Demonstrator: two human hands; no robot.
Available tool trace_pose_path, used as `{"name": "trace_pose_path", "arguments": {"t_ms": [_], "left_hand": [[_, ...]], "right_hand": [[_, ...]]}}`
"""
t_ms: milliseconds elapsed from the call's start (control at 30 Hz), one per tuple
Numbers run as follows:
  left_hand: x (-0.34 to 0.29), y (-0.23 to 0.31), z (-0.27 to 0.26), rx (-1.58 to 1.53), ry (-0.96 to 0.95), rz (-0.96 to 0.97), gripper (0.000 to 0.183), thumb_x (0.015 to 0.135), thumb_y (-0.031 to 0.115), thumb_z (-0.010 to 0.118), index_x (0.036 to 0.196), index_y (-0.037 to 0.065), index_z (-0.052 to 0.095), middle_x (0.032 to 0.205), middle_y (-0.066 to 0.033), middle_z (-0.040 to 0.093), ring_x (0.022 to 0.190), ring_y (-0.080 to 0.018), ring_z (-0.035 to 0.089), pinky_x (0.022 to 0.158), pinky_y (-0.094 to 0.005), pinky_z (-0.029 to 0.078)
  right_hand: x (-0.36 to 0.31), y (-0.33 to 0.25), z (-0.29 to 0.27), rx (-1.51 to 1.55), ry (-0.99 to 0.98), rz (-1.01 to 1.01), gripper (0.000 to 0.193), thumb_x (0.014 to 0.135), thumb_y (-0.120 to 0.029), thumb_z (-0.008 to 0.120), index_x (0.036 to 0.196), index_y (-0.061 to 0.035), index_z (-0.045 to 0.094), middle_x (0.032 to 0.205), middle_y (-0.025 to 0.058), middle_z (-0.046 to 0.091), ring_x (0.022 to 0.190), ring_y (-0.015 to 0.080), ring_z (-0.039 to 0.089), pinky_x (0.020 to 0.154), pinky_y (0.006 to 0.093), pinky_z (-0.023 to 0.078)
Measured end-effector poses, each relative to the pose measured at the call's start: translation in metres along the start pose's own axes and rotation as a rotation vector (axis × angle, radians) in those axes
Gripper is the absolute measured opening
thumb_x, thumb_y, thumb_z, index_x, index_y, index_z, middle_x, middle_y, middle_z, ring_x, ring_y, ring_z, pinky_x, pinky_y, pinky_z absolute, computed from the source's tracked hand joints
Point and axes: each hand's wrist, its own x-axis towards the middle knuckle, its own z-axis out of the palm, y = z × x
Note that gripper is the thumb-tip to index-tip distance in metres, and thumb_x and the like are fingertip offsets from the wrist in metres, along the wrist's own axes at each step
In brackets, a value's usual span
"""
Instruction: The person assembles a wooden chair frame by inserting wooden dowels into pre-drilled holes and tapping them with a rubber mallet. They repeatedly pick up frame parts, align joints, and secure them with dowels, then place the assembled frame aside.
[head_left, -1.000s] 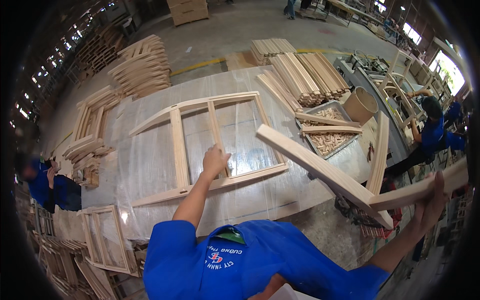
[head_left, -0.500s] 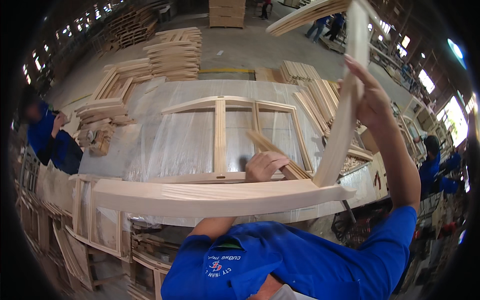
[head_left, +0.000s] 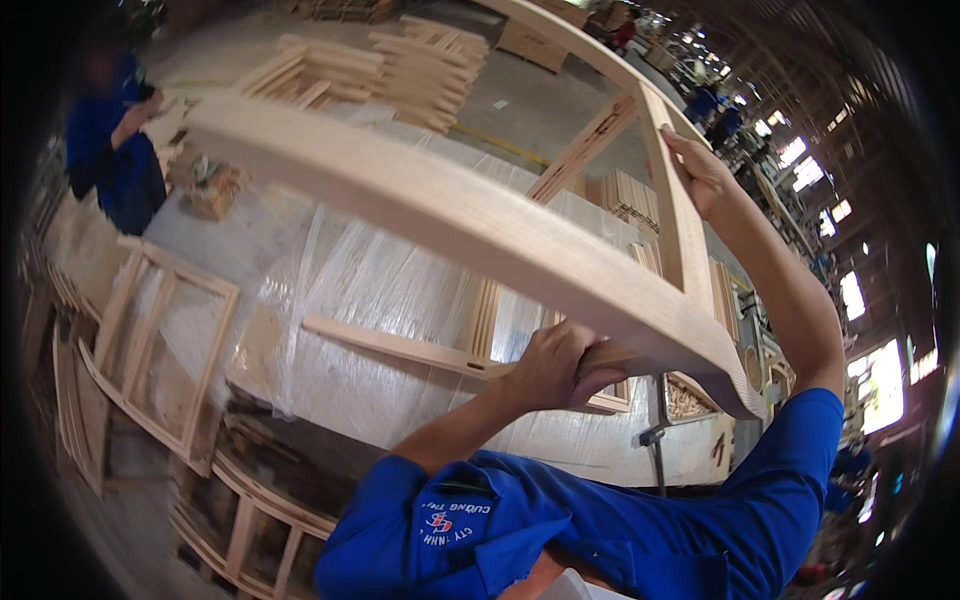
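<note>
I hold a pale wooden frame (head_left: 450,215) tilted above the table. Its long curved rail runs across the view from far left to near right. My right hand (head_left: 700,175) is closed around the frame's right-hand side piece. Below the long rail, my left hand (head_left: 560,365) is closed on a wooden slat (head_left: 612,353), whose far part the rail covers. Another wooden frame (head_left: 395,343) lies on the plastic-covered table (head_left: 345,270), partly hidden by the raised one and by my left hand.
Stacked wooden pieces (head_left: 430,75) stand beyond the table. A person in blue (head_left: 115,140) is at the far left, near small wood blocks (head_left: 212,190). More frames (head_left: 165,350) lean at the near left. A metal clamp (head_left: 655,435) sits at the table's near edge.
The held frame has swung up and tilted, its left end now farther away. My left hand has come nearer, and the view has turned.
</note>
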Motion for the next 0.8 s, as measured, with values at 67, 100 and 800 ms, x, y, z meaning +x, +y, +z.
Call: {"name": "trace_pose_path", "arguments": {"t_ms": [67, 100, 800], "left_hand": [[0.009, -0.013, 0.003, -0.107, -0.011, -0.01, 0.05, 0.089, 0.036, 0.082, 0.107, 0.002, 0.05, 0.092, -0.0167, 0.061, 0.078, -0.0339, 0.067, 0.061, -0.0448, 0.055], [0.015, -0.018, 0.002, -0.097, -0.001, -0.023, 0.05, 0.089, 0.039, 0.081, 0.104, 0.003, 0.049, 0.09, -0.0155, 0.057, 0.072, -0.0326, 0.066, 0.057, -0.0436, 0.056], [0.031, -0.044, 0.016, -0.087, 0.039, -0.115, 0.05, 0.087, 0.044, 0.082, 0.097, 0.005, 0.052, 0.089, -0.013, 0.056, 0.065, -0.0294, 0.064, 0.055, -0.0393, 0.055]], "right_hand": [[0.03, -0.002, -0.017, -0.047, 0.035, 0.048, 0.034, 0.105, -0.036, 0.064, 0.119, -0.0053, 0.06, 0.088, 0.0126, 0.069, 0.073, 0.0224, 0.073, 0.062, 0.0413, 0.063], [0.04, -0.004, -0.014, -0.057, -0.002, 0.061, 0.037, 0.104, -0.036, 0.065, 0.12, -0.0043, 0.058, 0.089, 0.0143, 0.069, 0.072, 0.023, 0.074, 0.058, 0.0391, 0.063], [0.101, -0.005, -0.027, 0.039, -0.208, 0.232, 0.029, 0.101, -0.033, 0.072, 0.107, -0.0055, 0.067, 0.089, 0.0094, 0.068, 0.075, 0.0202, 0.072, 0.06, 0.0338, 0.064]]}}
